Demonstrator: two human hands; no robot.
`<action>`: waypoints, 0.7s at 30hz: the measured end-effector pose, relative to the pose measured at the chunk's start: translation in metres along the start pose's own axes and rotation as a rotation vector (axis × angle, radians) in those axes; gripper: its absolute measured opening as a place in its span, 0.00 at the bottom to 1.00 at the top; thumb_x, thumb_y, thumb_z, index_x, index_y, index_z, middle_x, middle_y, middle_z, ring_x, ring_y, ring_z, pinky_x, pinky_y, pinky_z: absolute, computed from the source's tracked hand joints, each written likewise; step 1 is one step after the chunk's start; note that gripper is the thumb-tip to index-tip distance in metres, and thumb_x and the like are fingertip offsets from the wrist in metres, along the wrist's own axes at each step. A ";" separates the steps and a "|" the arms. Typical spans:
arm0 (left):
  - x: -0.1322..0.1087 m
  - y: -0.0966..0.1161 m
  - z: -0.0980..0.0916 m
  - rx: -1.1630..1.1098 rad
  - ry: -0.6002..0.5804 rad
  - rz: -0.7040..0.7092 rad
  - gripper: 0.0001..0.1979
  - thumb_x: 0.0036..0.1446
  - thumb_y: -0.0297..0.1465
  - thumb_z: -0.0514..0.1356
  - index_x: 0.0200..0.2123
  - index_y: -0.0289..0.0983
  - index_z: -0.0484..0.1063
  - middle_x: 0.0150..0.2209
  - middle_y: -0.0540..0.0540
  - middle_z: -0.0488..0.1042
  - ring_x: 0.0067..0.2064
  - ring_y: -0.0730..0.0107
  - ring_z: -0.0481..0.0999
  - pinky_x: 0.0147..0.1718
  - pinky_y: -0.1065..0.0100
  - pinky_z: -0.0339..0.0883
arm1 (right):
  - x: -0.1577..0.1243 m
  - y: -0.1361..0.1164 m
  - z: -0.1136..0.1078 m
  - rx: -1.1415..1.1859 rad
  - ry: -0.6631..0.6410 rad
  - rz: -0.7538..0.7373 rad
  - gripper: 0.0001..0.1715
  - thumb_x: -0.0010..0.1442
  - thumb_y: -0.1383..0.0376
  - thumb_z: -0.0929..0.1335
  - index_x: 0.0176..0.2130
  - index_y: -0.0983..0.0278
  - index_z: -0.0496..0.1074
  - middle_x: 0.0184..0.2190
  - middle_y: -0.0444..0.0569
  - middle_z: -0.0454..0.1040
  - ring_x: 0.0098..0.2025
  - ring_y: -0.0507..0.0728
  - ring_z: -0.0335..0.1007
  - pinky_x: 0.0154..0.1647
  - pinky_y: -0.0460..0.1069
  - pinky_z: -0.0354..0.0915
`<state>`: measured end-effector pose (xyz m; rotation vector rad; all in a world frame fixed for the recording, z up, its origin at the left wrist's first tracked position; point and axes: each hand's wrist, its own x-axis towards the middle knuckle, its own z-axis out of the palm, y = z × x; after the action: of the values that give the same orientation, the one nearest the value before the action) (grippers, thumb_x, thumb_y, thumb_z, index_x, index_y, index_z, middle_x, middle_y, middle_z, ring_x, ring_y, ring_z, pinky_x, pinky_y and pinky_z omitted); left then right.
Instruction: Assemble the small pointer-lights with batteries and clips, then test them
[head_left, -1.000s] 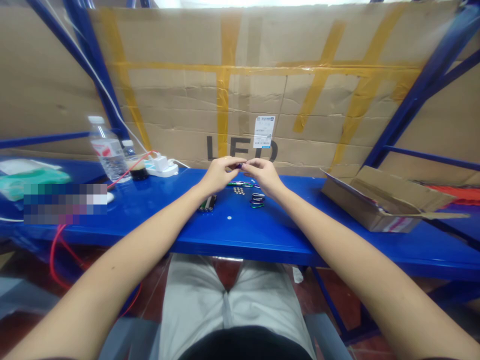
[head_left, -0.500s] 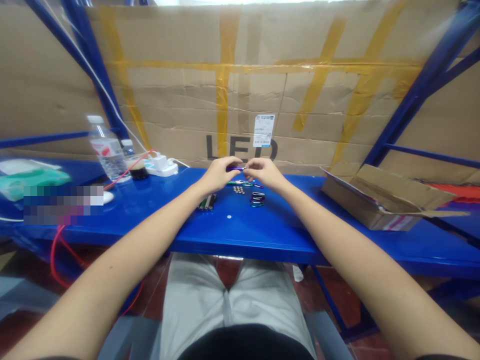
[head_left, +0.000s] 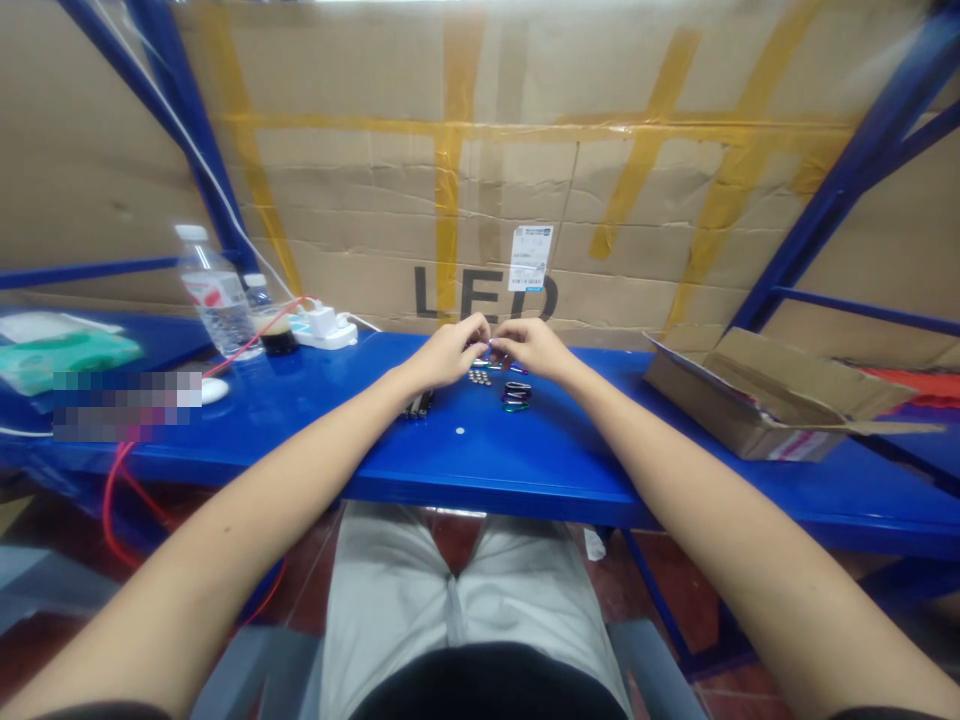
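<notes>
Head view: the left hand (head_left: 453, 352) and right hand (head_left: 529, 347) curl inward above the surface (head_left: 480, 465), fingertips nearly meeting. Half a second ago a purple tube showed between them; now we make out only a small pale piece (head_left: 490, 344) at the tips, the tube apparently hidden by the fingers. Which fingers pinch it, and how tightly, we cannot tell. We read this as fine two-handed handling, unfinished. Just below the fingers: small brass-coloured pieces (head_left: 480, 378); nearer us, clips (head_left: 516, 406) below the right, dark rods (head_left: 418, 405) below the left.
</notes>
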<state>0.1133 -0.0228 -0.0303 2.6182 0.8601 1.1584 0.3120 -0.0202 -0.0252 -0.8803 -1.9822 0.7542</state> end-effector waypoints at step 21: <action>0.001 0.006 0.000 0.063 0.020 -0.076 0.04 0.59 0.30 0.59 0.34 0.36 0.72 0.33 0.46 0.77 0.35 0.66 0.74 0.35 0.65 0.63 | -0.007 -0.010 -0.007 -0.284 -0.069 -0.094 0.14 0.61 0.66 0.66 0.24 0.64 0.69 0.20 0.45 0.74 0.22 0.52 0.68 0.30 0.48 0.63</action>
<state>0.1167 -0.0267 -0.0279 2.6021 1.0066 1.1580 0.3182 -0.0303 -0.0172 -0.9269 -2.2117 0.4611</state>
